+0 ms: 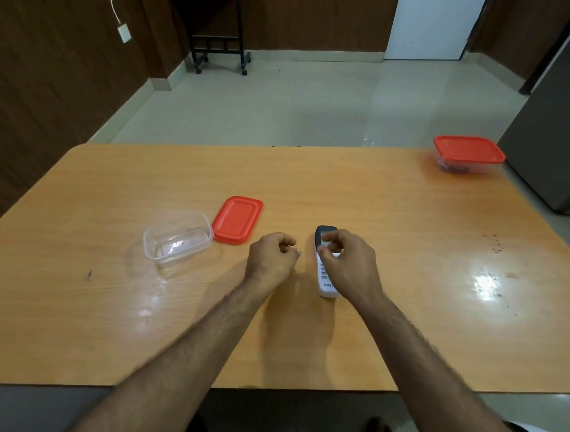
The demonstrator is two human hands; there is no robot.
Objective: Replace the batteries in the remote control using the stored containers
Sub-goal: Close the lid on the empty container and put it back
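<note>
A white remote control with a dark top end lies face up near the middle of the wooden table. My right hand rests over it, fingers curled around its upper half. Just left of it, my left hand hovers with fingers curled; a small white bit shows at its fingertips, and I cannot tell what it is. An open clear container stands to the left, its red lid lying beside it. A second clear container with a red lid on stands at the far right corner, something dark inside.
A grey cabinet stands against the table's right far side. Beyond the far edge is tiled floor with a black wheeled stand. The table's near edge runs just above my lap.
</note>
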